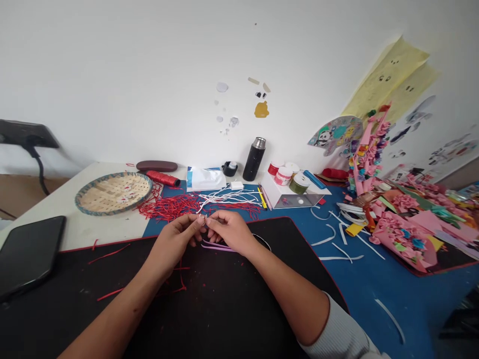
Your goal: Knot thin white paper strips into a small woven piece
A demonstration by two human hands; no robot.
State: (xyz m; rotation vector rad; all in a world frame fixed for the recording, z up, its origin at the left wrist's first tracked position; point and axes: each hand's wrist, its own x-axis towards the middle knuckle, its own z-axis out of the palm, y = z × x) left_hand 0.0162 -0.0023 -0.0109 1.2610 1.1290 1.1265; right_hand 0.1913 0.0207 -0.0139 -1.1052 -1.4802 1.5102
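Observation:
My left hand (178,235) and my right hand (231,232) meet above the back part of a black mat (209,309). Thumbs and forefingers of both are closed on a small white loop (202,217), which looks like cord; most of it is hidden by the fingertips. Under my right hand lie thin purple strips (219,247), partly covered. Just behind the hands are white cords (235,198) and a tangled heap of red cord (172,207). Loose red cord pieces (109,254) lie on the mat, left of and below my left forearm.
At the left are a round woven basket (93,197) with small white-and-red pieces and a black tablet (32,254). A black flask (254,159), tissue pack (205,178) and white box (279,194) with jars stand behind. White strips (337,258) and pink paper flowers (400,237) lie right.

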